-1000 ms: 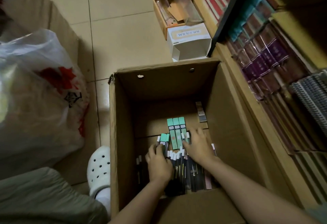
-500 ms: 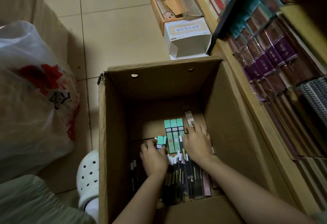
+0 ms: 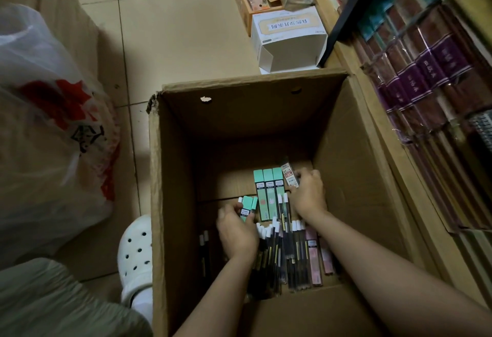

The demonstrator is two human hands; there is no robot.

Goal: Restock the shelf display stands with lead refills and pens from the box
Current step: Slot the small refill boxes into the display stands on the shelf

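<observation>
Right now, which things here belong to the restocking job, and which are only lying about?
Belong to the job:
- cardboard box
- green lead refill packs
- pens
- left hand, gripping green packs
- right hand, pinching a red-labelled refill pack
- shelf

Lying about:
- plastic bag
- white carton
- white clog

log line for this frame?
phase: picking | left hand: grips green refill packs | right hand: pinches dark refill pack | site: cardboard box
</observation>
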